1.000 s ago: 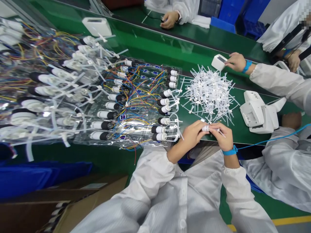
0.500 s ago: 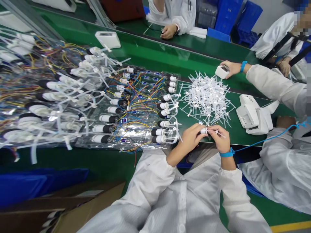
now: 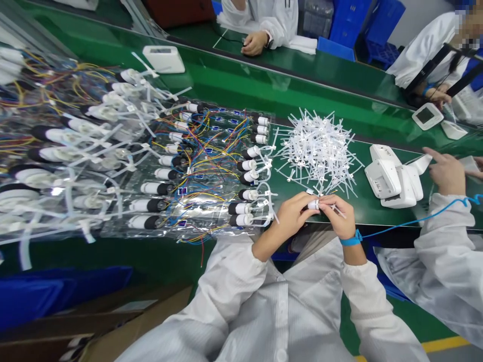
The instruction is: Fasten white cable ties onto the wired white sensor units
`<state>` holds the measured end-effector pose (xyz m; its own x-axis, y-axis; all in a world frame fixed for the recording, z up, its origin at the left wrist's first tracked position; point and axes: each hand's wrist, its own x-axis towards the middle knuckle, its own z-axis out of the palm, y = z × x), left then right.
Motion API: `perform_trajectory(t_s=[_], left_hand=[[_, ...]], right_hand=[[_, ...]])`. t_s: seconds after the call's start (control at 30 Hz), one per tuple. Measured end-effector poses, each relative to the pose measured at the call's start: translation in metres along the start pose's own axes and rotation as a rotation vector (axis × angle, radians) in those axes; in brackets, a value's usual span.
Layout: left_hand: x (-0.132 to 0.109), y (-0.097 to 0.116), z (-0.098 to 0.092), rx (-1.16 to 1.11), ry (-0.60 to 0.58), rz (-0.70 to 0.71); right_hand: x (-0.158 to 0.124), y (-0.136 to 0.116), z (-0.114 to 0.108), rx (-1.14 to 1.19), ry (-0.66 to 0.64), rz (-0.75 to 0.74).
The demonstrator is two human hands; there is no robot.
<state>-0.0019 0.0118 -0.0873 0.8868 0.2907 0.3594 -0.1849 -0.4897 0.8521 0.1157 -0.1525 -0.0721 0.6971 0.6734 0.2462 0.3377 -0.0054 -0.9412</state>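
In the head view, my left hand [image 3: 291, 215] is closed around a small white cylindrical pump [image 3: 313, 204] near the front edge of the bench. My right hand [image 3: 338, 217], with a blue wrist strap [image 3: 351, 238], pinches a translucent plastic tube [image 3: 338, 211] against the pump's right end. Fingertips hide the point where tube and pump meet. Just behind both hands lies a heap of white tubes with small connectors [image 3: 319, 146]. Left of them, rows of similar pumps [image 3: 241, 220] with coloured wires rest on clear plastic bags.
White device housings [image 3: 402, 186] are piled to the right. Another white device [image 3: 164, 59] sits on the green belt at the back left, one [image 3: 427, 116] at the back right. A co-worker's hand [image 3: 447, 173] is at far right. A blue cord [image 3: 407, 219] runs from my wrist.
The co-worker's arm has drawn back from behind the tube heap to the right, and a white device now stands on the belt there. My hands keep nearly the same grip.
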Motion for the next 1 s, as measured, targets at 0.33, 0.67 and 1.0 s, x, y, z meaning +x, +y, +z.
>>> perform_trajectory(t_s=[0.33, 0.67, 1.0], left_hand=[[-0.001, 0.006, 0.001, -0.001, 0.009, -0.066], [-0.005, 0.009, 0.000, -0.038, -0.003, -0.074], [-0.007, 0.014, 0.010, 0.002, 0.032, -0.127]], right_hand=[[-0.004, -0.002, 0.001, 0.029, 0.042, 0.048], [-0.007, 0.002, -0.001, -0.085, 0.029, -0.059], [-0.007, 0.012, -0.004, -0.094, 0.057, 0.004]])
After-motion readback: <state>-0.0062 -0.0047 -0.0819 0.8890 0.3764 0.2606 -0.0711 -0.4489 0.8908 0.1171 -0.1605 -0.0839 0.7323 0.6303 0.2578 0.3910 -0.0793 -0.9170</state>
